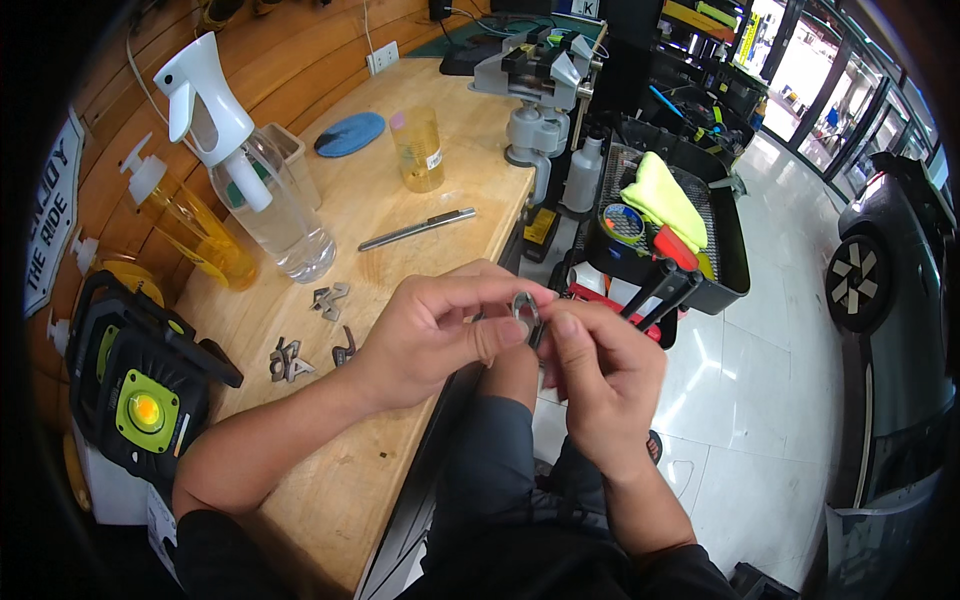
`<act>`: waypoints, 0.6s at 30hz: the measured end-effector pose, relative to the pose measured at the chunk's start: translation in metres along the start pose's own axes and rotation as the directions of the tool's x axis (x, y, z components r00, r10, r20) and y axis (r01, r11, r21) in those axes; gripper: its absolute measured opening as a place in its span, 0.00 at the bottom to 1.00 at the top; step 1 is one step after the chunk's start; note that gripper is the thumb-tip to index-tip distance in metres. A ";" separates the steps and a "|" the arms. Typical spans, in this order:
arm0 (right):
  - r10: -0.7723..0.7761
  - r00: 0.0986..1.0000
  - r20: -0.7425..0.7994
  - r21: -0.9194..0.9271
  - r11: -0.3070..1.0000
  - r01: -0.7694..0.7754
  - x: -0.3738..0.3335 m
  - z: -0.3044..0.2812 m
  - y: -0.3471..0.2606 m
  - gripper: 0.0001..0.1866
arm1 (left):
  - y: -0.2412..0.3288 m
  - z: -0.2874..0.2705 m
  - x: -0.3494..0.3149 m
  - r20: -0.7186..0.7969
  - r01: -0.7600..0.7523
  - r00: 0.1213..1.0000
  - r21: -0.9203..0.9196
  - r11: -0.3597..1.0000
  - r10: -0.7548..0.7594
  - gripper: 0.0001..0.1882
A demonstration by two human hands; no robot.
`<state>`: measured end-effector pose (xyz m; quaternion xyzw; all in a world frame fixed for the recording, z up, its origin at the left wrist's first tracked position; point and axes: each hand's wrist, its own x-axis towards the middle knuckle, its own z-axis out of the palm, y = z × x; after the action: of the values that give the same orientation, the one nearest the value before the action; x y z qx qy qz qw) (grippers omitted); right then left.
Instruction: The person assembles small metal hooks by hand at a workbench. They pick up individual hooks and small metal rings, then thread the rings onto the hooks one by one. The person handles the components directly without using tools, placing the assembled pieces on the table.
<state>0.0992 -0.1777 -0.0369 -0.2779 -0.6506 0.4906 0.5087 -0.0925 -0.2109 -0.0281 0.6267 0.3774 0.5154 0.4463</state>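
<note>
Between both hands, above the table's right edge, is a small silver loop-shaped metal piece (525, 307). My left hand (440, 315) pinches it between thumb and fingers. My right hand (610, 380) is closed at its other side, thumb and fingers pressed together on it. The fingers hide part of the piece. On the wooden table (330, 470), left of my left hand, lie several loose silver letter-shaped pieces (290, 362). A silver pen-like tool (417, 229) lies beyond them.
A clear spray bottle (270, 215), an amber pump bottle (190, 230) and a work lamp (145, 405) stand at the left. An amber cup (418, 155), a blue round pad (349, 134) and a vise (540, 100) are farther back. A black tool cart (720, 265) stands at right, near a car (900, 330).
</note>
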 end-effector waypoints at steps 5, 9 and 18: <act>-0.397 0.917 -0.032 -0.306 0.877 0.369 0.009 -0.012 -0.004 0.11 | 0.006 0.003 -0.003 0.007 0.174 0.984 -0.223 0.959 -0.177 0.20; -0.321 0.947 0.013 -0.226 0.922 0.315 0.007 -0.011 -0.005 0.12 | 0.008 0.009 -0.003 -0.014 0.188 0.980 -0.271 0.944 -0.200 0.19; 0.040 0.999 -0.025 0.386 0.922 -0.027 -0.010 0.004 0.004 0.09 | 0.020 0.022 -0.004 -0.071 0.192 0.973 -0.278 0.941 -0.220 0.18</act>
<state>0.0982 -0.1861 -0.0443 -0.1913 -0.5281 0.6130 0.5556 -0.0719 -0.2251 -0.0119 0.4903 0.3895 0.5435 0.5590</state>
